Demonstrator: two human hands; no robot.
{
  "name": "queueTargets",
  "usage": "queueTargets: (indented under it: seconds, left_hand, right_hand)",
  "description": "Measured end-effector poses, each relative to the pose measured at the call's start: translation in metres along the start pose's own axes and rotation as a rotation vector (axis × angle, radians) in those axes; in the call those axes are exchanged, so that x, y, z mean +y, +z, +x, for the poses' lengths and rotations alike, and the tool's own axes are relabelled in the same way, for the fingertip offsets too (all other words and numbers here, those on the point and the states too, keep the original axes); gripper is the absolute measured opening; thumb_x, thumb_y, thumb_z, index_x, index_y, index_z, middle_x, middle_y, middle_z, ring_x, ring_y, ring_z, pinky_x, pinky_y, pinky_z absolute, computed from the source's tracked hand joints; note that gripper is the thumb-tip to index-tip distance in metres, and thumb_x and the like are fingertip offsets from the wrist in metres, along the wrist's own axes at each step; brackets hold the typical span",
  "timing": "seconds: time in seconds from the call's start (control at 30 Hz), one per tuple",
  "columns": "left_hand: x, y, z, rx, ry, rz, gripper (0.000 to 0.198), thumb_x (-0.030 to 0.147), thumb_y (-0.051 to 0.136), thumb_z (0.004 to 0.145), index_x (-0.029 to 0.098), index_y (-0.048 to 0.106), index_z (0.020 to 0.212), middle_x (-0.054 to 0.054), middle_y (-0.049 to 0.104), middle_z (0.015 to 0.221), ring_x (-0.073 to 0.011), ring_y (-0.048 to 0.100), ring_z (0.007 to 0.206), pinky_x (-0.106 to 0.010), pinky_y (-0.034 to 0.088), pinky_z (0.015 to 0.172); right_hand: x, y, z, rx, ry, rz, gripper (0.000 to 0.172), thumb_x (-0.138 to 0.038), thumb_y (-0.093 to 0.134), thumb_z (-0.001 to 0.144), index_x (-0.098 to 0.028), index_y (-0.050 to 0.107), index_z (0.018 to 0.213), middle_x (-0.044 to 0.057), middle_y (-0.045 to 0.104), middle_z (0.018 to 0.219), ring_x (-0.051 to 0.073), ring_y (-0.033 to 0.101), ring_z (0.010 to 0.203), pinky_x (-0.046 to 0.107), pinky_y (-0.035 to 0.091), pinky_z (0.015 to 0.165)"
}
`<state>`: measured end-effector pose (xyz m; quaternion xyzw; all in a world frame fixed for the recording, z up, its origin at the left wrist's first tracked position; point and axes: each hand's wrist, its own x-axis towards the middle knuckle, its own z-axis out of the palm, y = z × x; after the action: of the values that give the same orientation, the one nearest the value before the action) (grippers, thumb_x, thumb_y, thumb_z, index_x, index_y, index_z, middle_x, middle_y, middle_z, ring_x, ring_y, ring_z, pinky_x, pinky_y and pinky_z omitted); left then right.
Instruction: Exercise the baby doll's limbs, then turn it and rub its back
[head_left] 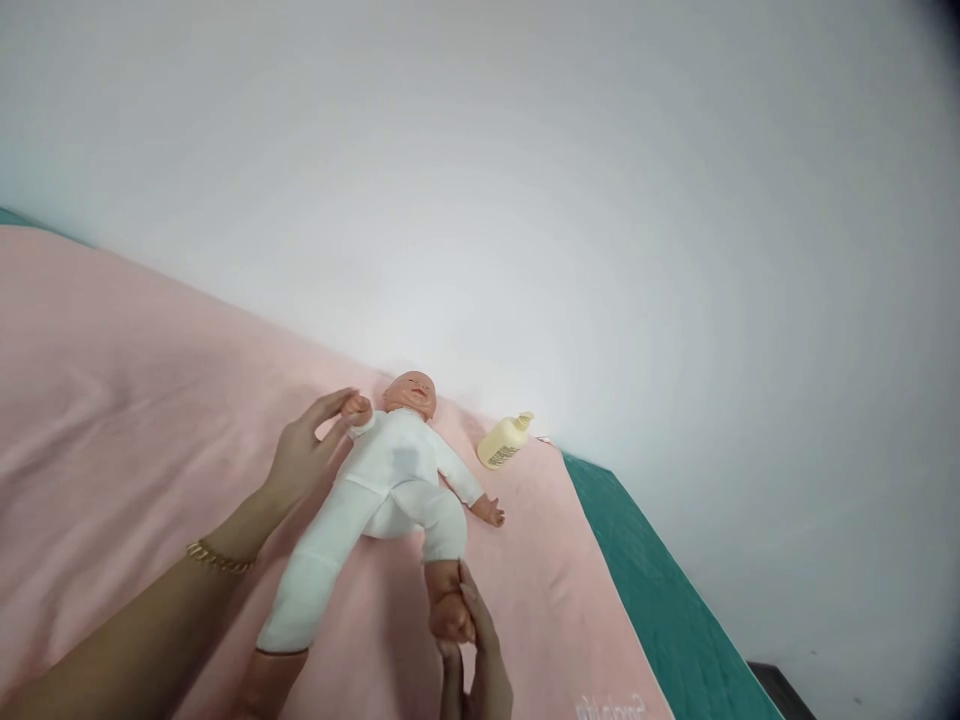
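A baby doll [401,450] with a white cloth body lies on its back on a pink sheet [547,570], its head toward the wall. My left hand [304,450], with a gold bracelet at the wrist, pinches the doll's small hand [357,408] between thumb and fingers. Lower down, my right hand [480,650] grips the doll's foot [451,615], fingers along one side and thumb beneath. The doll's other arm rests stretched out on the sheet. Its other leg reaches toward me and runs out of view at the bottom.
A pale yellow pump bottle [504,440] stands on the sheet near the wall, beside the doll. Green surface [645,560] shows past the sheet's right edge. The white wall [480,200] rises behind. A dark object [780,690] sits at the lower right.
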<state>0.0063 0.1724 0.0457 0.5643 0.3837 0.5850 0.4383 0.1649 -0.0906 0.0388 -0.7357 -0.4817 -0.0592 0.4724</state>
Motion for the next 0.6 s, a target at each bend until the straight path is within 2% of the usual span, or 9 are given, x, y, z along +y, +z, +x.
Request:
queueTargets:
  seconds: [0.07,0.13,0.23,0.33,0.47,0.6]
  left_hand:
    - [-0.003,0.003,-0.003,-0.169,0.058,0.097,0.046,0.053,0.062,0.089,0.026,0.067,0.127,-0.004,0.068,0.128,-0.0285,0.060,0.122,-0.040,0.049,0.105]
    - [-0.009,0.005,-0.003,-0.299,0.144,0.171,0.049,0.058,0.061,0.089,0.027,0.069,0.126,-0.004,0.067,0.129,-0.0284,0.060,0.121,-0.040,0.047,0.106]
    - [-0.018,0.010,-0.002,-0.402,0.313,0.223,0.049,0.060,0.061,0.088,0.026,0.072,0.122,-0.005,0.069,0.126,-0.0274,0.060,0.121,-0.041,0.046,0.108]
    - [-0.023,0.014,-0.001,-0.498,0.465,0.289,0.043,0.053,0.058,0.091,0.025,0.074,0.119,-0.004,0.071,0.121,-0.0259,0.060,0.121,-0.041,0.047,0.108]
    - [-0.024,0.017,-0.001,-0.549,0.510,0.349,0.040,0.050,0.059,0.092,0.025,0.074,0.120,-0.005,0.072,0.119,-0.0277,0.061,0.121,-0.044,0.049,0.106]
    - [-0.023,0.017,-0.003,-0.499,0.443,0.257,0.041,0.051,0.063,0.089,0.025,0.075,0.118,-0.005,0.073,0.118,-0.0276,0.060,0.121,-0.044,0.047,0.108]
  right_hand:
    - [0.010,0.007,0.015,-0.032,-0.029,0.047,0.041,-0.060,0.043,0.095,-0.039,0.069,0.119,0.002,0.073,0.119,0.029,0.068,0.115,0.041,0.061,0.085]
    - [0.016,0.016,0.029,-0.072,-0.059,0.091,0.040,-0.054,0.052,0.094,-0.033,0.067,0.125,0.005,0.070,0.126,0.029,0.067,0.117,0.041,0.061,0.089]
    - [0.019,0.031,0.046,-0.099,-0.050,0.168,0.045,-0.045,0.051,0.097,-0.022,0.060,0.135,0.011,0.063,0.137,0.026,0.061,0.126,0.038,0.058,0.097]
    - [0.020,0.044,0.058,-0.108,-0.019,0.233,0.047,-0.044,0.048,0.099,-0.018,0.056,0.138,0.014,0.060,0.141,0.024,0.058,0.131,0.037,0.055,0.101]
    - [0.027,0.049,0.064,-0.117,-0.027,0.227,0.047,-0.044,0.049,0.099,-0.018,0.055,0.138,0.015,0.059,0.141,0.025,0.058,0.131,0.039,0.055,0.101]
    - [0.030,0.046,0.056,-0.110,-0.010,0.219,0.047,-0.045,0.052,0.097,-0.017,0.057,0.135,0.016,0.062,0.137,0.025,0.061,0.127,0.036,0.056,0.098]
